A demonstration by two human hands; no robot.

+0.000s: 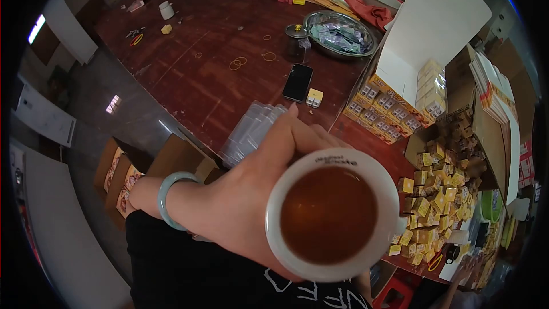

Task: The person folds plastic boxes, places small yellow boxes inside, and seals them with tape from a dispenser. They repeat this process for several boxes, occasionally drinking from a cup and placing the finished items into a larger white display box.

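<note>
A left hand (243, 197), a pale bracelet (164, 201) at its wrist, curls around the side of a white cup (390, 220) of brown drink (329, 215), held upright in front of a dark red worktop (189, 83). The right hand is out of sight, its grip impossible to tell. Beyond the cup lie clear plastic bags (254, 131) and a phone (297, 83); small yellow boxes (437, 201) crowd the right side.

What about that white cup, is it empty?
No, the white cup in the left hand holds brown liquid.
</note>
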